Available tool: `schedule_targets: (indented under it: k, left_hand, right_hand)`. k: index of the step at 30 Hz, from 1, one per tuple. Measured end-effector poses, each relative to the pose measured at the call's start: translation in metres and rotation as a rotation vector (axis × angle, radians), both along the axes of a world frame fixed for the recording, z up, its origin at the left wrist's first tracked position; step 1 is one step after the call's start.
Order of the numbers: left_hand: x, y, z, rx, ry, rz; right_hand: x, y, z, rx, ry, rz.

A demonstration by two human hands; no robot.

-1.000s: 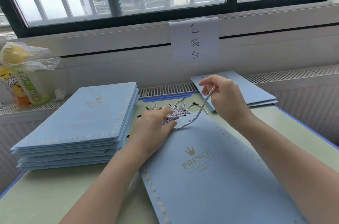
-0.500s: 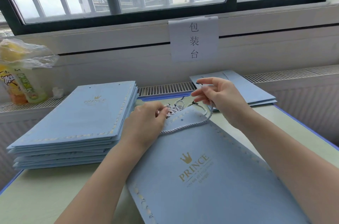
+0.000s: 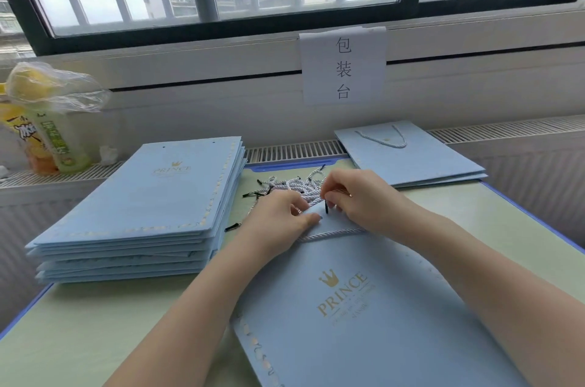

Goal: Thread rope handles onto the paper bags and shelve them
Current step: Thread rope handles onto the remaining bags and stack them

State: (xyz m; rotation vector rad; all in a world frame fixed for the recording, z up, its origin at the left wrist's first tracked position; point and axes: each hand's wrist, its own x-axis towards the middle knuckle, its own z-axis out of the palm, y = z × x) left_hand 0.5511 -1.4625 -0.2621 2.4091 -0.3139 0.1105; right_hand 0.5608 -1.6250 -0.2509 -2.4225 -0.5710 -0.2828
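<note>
pale blue paper bags [image 3: 364, 301] carry gold crown lettering. the rope [image 3: 332, 233] is white-grey twisted, black-tipped. the counter [image 3: 95, 323] is pale green.

head view, angled down, table [image 3: 95, 339] close

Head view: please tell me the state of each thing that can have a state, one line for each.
bag in front: flat, handle being threaded
rope: lies across the bag's top
black rope tip: pinched by right hand
left hand: holds the bag's top edge
left stack: flat, top bag without handle
far bags: flat, top one has handle
</note>
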Motion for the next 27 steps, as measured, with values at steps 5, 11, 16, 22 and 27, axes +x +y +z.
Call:
schedule_targets:
  k: [5, 11, 16, 22, 27]
  left_hand:
    - [-0.004, 0.003, 0.011, -0.203, 0.104, 0.022]
    - [-0.009, 0.012, 0.022, -0.347, 0.285, 0.065]
    - [-0.011, 0.017, 0.030, -0.492, 0.421, 0.066]
    - [-0.012, 0.021, 0.030, -0.539, 0.487, 0.005]
    - [-0.010, 0.022, 0.028, -0.521, 0.505, -0.004]
  right_hand:
    - [-0.003, 0.002, 0.002, -0.019, -0.158, 0.053]
    - [-0.006, 0.005, 0.002, -0.061, -0.234, 0.120]
    - [-0.007, 0.008, 0.000, -0.017, -0.287, 0.138]
    - [-0.004, 0.008, 0.000, -0.049, -0.306, 0.195]
    - [-0.006, 0.009, 0.000, -0.051, -0.340, 0.212]
